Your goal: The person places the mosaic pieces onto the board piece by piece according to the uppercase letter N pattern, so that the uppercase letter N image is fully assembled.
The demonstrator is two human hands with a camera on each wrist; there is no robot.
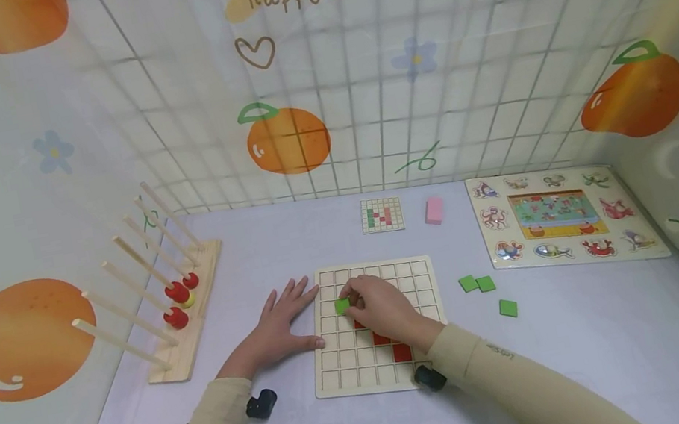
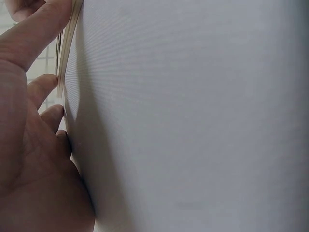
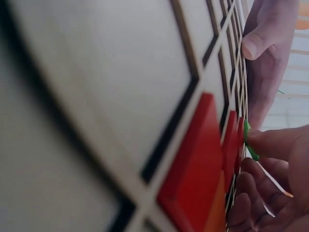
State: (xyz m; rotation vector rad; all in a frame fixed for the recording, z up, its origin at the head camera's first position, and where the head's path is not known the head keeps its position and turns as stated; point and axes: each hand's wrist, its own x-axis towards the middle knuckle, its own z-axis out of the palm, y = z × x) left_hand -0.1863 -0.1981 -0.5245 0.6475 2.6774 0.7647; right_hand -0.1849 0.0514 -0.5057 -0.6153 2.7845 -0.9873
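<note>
A wooden grid board (image 1: 348,379) lies flat on the table in front of me. My right hand (image 1: 391,309) pinches a green square tile (image 1: 342,306) between thumb and fingers over the board's upper left cells. Red square tiles (image 1: 402,352) form a diagonal in the grid, partly hidden under that hand; the right wrist view shows a red tile (image 3: 193,164) large and close, with the green tile (image 3: 249,140) at the fingertips beyond. With fingers spread, my left hand (image 1: 275,333) rests on the table, its thumb and fingertips at the board's left edge (image 2: 70,43).
Several rods with red and yellow beads rise from a wooden peg stand (image 1: 198,335) at left. Behind the board lie a small pattern card (image 1: 382,215) and a pink block (image 1: 434,210). Loose green tiles (image 1: 485,284) lie right, near a sea-animal puzzle (image 1: 554,251).
</note>
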